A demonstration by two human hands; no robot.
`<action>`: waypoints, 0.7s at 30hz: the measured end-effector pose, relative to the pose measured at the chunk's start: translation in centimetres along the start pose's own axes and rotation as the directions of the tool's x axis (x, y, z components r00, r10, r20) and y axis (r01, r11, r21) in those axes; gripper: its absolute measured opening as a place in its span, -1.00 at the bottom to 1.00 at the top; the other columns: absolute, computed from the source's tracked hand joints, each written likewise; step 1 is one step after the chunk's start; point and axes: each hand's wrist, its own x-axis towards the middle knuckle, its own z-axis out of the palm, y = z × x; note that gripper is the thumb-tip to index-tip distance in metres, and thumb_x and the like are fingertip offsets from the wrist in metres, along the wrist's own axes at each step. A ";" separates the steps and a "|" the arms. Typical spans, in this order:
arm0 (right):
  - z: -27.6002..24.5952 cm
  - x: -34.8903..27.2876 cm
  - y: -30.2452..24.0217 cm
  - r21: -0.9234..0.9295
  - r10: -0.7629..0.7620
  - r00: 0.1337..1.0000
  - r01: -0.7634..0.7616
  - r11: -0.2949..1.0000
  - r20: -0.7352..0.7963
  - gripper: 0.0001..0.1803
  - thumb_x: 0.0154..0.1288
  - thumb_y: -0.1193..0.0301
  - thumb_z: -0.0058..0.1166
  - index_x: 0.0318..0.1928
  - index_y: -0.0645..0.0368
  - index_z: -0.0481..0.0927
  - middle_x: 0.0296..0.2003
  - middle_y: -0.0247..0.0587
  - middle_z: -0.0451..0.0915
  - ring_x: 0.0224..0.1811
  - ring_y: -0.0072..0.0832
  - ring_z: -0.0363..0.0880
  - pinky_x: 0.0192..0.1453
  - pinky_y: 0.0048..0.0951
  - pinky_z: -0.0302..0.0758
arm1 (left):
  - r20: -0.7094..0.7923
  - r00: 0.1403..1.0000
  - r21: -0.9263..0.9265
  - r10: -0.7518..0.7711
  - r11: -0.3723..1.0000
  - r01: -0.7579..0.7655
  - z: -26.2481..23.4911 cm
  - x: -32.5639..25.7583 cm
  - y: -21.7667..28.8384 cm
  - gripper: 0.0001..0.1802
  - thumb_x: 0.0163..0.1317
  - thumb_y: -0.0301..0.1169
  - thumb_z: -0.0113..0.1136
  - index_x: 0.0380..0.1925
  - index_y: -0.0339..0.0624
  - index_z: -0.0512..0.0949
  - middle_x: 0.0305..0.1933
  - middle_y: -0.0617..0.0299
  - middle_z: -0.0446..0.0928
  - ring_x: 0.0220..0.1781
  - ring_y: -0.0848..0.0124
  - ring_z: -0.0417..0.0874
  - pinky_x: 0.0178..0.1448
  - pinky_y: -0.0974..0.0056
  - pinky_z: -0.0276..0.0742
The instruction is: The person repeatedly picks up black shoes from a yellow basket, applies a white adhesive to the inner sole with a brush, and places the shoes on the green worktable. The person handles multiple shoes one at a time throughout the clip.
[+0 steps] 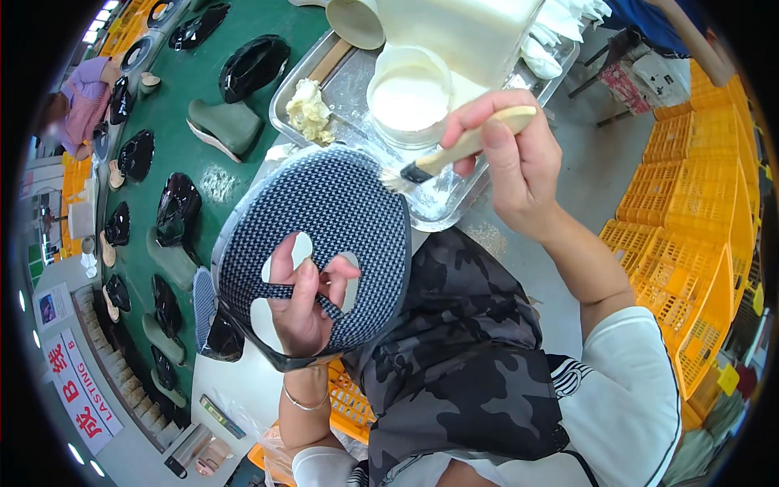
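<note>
The left hand (302, 315)'s grip is curled round a strap (331, 307) of the one checked woven upper (324, 195), held in front of the apron (479, 349). The right hand (519, 166)'s grip pinches the one wooden brush (454, 152), bristles at the upper's far right edge. For an even coat, it seems wise to steady that edge, load the bristles lightly and stroke along it. Beyond are one metal tray (430, 221), bearing one white-filled cup (398, 136) and one pale-yellow lump (308, 112); the green bench (217, 180) carries at least four green lasts (235, 130).
</note>
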 end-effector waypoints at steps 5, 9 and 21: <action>-0.4 0.7 -1.1 -0.018 -0.048 0.998 0.049 0.999 0.046 -0.79 0.42 0.37 -0.25 -0.18 0.30 0.33 -0.41 -0.22 0.55 -0.56 -0.69 0.45 -0.47 -0.70 0.44 | 0.045 0.997 -0.085 0.070 0.994 -0.066 0.7 -0.1 -1.0 -0.51 0.32 -0.41 -0.22 0.27 -0.05 0.11 -0.09 -0.30 0.48 -0.48 0.42 0.51 -0.62 0.59 0.20; 1.1 3.7 -1.4 0.073 -0.245 0.969 0.242 0.967 0.023 -0.81 0.45 0.40 -0.35 -0.08 0.28 0.25 -0.33 -0.05 0.54 -0.51 -0.63 0.46 -0.43 -0.65 0.46 | 0.124 0.991 -0.133 0.054 0.990 -0.037 0.6 -0.5 -1.6 -0.48 0.30 -0.38 -0.22 0.29 0.05 0.12 0.00 -0.38 0.41 -0.44 0.33 0.58 -0.66 0.60 0.20; 0.1 1.4 0.6 0.054 0.050 0.999 -0.048 0.997 -0.020 -0.80 0.40 0.36 -0.18 -0.17 0.26 0.30 -0.43 -0.27 0.55 -0.56 -0.75 0.44 -0.52 -0.75 0.41 | 0.115 0.991 -0.118 0.076 0.991 -0.062 -0.4 0.1 -2.6 -0.52 0.34 -0.36 -0.24 0.28 0.01 0.14 0.01 -0.38 0.40 -0.37 0.27 0.60 -0.57 0.55 0.35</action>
